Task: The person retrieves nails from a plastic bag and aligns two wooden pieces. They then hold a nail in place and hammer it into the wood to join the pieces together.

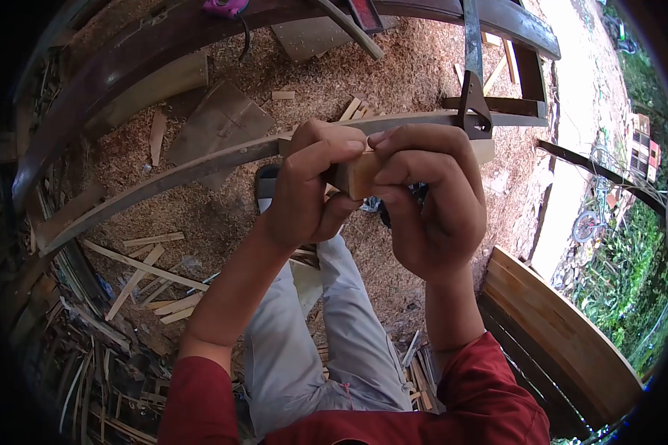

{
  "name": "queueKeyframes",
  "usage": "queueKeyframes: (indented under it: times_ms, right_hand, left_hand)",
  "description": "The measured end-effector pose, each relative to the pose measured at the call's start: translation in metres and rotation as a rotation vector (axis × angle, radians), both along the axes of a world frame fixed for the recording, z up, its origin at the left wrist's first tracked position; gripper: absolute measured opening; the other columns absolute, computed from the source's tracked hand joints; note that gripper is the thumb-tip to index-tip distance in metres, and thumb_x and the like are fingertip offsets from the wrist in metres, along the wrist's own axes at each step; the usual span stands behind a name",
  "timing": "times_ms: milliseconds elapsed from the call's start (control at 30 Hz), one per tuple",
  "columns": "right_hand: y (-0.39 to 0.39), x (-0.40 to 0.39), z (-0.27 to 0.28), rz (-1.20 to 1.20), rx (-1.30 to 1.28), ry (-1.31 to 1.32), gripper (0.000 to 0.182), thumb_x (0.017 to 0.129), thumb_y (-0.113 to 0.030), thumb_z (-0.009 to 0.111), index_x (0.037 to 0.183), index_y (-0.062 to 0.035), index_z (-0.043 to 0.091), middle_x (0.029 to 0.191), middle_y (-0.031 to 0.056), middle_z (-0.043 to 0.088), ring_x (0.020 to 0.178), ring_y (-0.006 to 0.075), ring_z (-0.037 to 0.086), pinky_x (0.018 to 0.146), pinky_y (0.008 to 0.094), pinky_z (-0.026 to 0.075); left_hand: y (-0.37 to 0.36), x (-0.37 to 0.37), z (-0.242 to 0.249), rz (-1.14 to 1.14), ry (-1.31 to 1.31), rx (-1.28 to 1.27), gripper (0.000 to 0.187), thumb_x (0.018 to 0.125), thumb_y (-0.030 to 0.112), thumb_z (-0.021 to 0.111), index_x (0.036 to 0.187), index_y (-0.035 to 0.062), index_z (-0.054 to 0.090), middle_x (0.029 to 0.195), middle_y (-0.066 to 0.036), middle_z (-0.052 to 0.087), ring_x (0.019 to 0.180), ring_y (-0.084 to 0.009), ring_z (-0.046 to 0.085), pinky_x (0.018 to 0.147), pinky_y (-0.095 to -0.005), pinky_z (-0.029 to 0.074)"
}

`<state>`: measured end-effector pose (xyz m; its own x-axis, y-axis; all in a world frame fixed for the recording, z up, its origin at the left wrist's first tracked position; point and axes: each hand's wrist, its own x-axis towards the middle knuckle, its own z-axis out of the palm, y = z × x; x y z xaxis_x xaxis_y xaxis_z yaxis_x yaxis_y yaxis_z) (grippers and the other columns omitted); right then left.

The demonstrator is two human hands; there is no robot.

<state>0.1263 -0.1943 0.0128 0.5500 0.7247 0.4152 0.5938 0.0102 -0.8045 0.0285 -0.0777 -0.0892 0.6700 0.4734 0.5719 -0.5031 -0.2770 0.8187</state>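
Note:
A small pale wooden block (362, 176) is pinched between my two hands in the middle of the head view, its flat end turned toward me. My left hand (304, 182) grips it from the left, fingers curled and thumb below. From the right, my right hand (438, 196) has its bent fingertips and thumb closed on the same block. Fingers cover much of it, so its full length is hidden. Just beyond the hands runs a long narrow wooden beam (223, 157). A handsaw (475, 100) stands across that beam, right of my right hand.
Wood shavings cover the ground (304, 89). A dark curved beam (119, 67) crosses the far side, with a pink tape measure (226, 7) on it. Thin wood strips (148, 271) lie at left. A broad plank (564, 326) stands at right, and a bicycle (590, 222) is outside.

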Motion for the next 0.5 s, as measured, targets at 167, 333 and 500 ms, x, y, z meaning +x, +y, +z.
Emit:
queueKeyframes:
  times_ms: [167, 333, 500]
  right_hand:
    - [0.003, 0.002, 0.001, 0.039, -0.048, -0.063, 0.018, 0.083, 0.000, 0.078, 0.097, -0.0019, 0.066, 0.104, 0.0131, 0.065, 0.092, 0.0266, 0.066, 0.080, 0.0359, 0.054]
    - [0.007, 0.002, 0.002, 0.035, -0.039, -0.090, 0.019, 0.082, 0.000, 0.078, 0.096, -0.0026, 0.066, 0.103, 0.0121, 0.064, 0.091, 0.0265, 0.065, 0.079, 0.0363, 0.053]
    - [0.012, 0.005, 0.004, 0.058, -0.025, -0.125, 0.020, 0.080, 0.000, 0.079, 0.095, -0.0036, 0.068, 0.104, 0.0110, 0.064, 0.089, 0.0251, 0.065, 0.076, 0.0355, 0.053]
  left_hand:
    - [0.004, -0.001, 0.000, -0.009, 0.019, 0.061, 0.058, 0.101, 0.054, 0.063, 0.127, 0.0027, 0.056, 0.114, -0.017, 0.064, 0.099, -0.0296, 0.063, 0.090, -0.0430, 0.049]
    - [0.002, 0.000, 0.003, -0.018, -0.023, -0.019, 0.055, 0.102, 0.049, 0.064, 0.128, 0.0011, 0.054, 0.117, -0.019, 0.064, 0.100, -0.0296, 0.062, 0.091, -0.0434, 0.049]
    - [-0.004, 0.001, 0.013, 0.021, -0.085, -0.125, 0.045, 0.104, 0.033, 0.063, 0.129, -0.0019, 0.050, 0.119, -0.024, 0.063, 0.101, -0.0299, 0.061, 0.091, -0.0430, 0.050]
